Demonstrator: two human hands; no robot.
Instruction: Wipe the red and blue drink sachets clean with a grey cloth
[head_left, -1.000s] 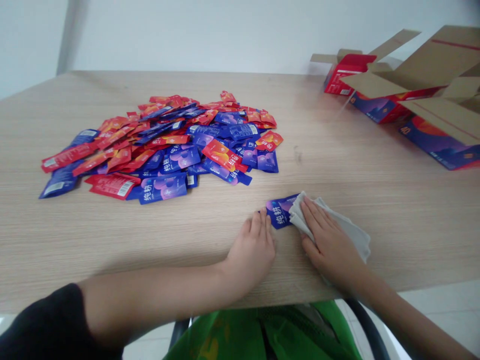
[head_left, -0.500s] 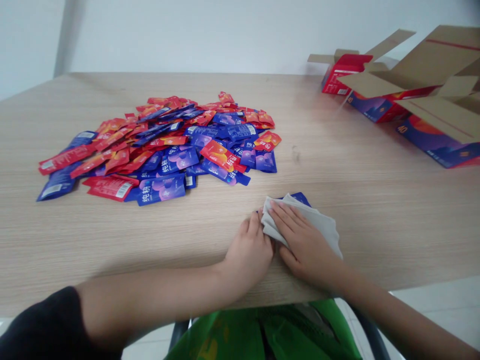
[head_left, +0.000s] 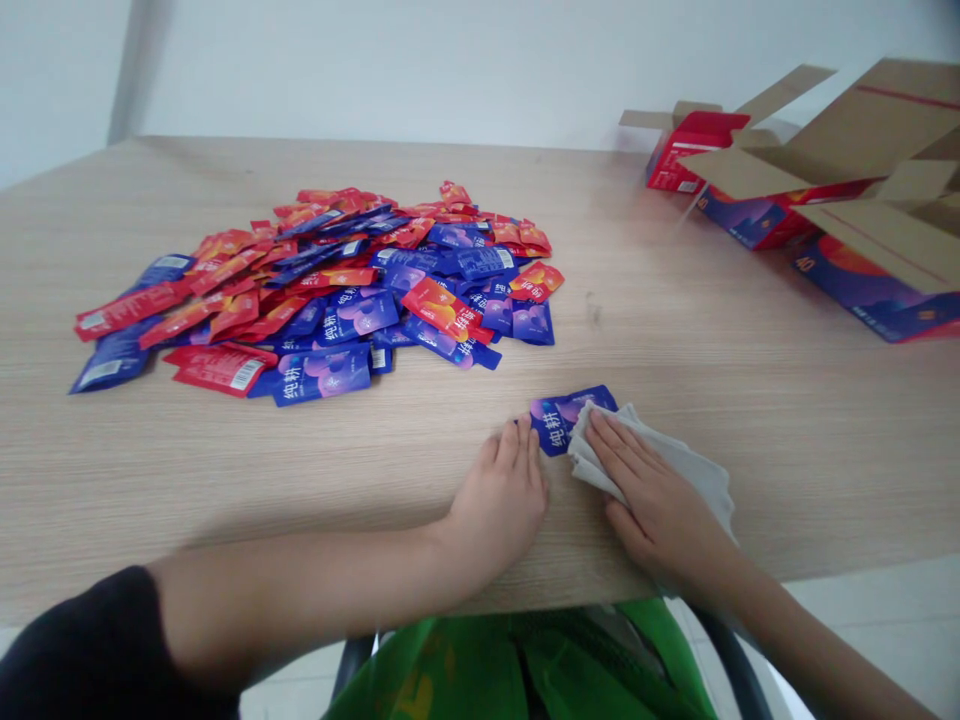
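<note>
A blue sachet [head_left: 564, 420] with white Chinese characters lies flat on the wooden table, apart from the main heap. My left hand [head_left: 499, 500] rests on the table, its fingertips pressed on the sachet's lower left edge. My right hand [head_left: 652, 490] lies flat on a folded grey cloth [head_left: 679, 455], whose near corner covers the sachet's right end. A large heap of red and blue sachets [head_left: 322, 290] lies farther up the table, to the left.
Opened cardboard cartons [head_left: 862, 140] and a red box [head_left: 679, 160] stand at the table's far right. A green bag [head_left: 480, 670] sits on a chair below the table's near edge [head_left: 225, 610]. A wall stands behind the table.
My right hand and the cloth have slid right, uncovering most of the sachet they covered half a second ago. A second earlier they were similarly right of it. My left hand stays put.
</note>
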